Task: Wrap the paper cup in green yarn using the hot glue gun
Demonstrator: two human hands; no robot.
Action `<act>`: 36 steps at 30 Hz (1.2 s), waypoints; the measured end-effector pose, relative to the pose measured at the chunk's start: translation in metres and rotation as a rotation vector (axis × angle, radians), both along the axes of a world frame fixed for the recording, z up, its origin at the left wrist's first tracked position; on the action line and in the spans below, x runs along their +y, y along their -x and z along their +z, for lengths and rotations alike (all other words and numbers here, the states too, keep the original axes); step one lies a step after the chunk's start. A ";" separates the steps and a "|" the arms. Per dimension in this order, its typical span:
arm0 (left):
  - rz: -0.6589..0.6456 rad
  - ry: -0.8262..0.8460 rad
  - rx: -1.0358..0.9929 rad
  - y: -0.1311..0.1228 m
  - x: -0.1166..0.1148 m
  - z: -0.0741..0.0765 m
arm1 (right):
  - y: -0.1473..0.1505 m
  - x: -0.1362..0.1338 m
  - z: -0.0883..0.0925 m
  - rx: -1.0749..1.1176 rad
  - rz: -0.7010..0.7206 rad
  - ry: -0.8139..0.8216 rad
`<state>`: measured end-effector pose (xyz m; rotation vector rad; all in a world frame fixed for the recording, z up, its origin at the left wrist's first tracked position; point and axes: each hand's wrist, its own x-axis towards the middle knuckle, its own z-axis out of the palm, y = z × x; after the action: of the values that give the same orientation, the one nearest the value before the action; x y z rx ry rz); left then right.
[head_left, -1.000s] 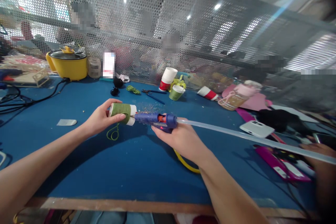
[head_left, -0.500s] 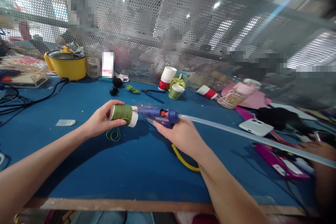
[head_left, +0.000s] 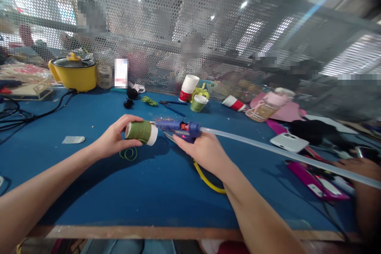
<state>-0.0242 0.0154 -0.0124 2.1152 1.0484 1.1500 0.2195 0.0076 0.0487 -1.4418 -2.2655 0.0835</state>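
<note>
My left hand (head_left: 120, 137) is closed around a paper cup (head_left: 139, 131) wrapped in green yarn, lying on its side in the air with a bare white band at its right end. A loose loop of green yarn (head_left: 128, 153) hangs below it. In my right hand (head_left: 205, 151) is a blue hot glue gun (head_left: 178, 127), its nozzle at the upper edge of the cup near the white band; whether it touches I cannot tell. A long translucent glue stick (head_left: 256, 143) sticks out of the gun's rear toward the right.
Behind the hands lie pliers (head_left: 172, 107), a green yarn bundle (head_left: 149, 101), a small green-wrapped cup (head_left: 199, 103) and stacked paper cups (head_left: 189, 87). A yellow cooker (head_left: 74, 75) stands back left. Rightward are a white phone (head_left: 289, 142), a purple box (head_left: 315, 182) and another person's hand (head_left: 363, 168).
The cup has turned slightly in my left hand, its white end now tilted a bit further down to the right. The glue gun stays against nearly the same spot.
</note>
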 end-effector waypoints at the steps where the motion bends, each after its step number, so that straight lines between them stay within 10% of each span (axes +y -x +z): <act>1: -0.006 -0.023 0.009 0.000 0.000 0.000 | 0.000 0.000 0.000 0.000 0.011 -0.013; 36: 0.131 0.393 -0.245 -0.008 -0.003 0.009 | 0.002 -0.011 0.006 -0.017 0.130 -0.023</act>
<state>-0.0165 0.0124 -0.0037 1.5808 1.1961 1.1220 0.2174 -0.0032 0.0551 -1.2874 -2.3650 0.0855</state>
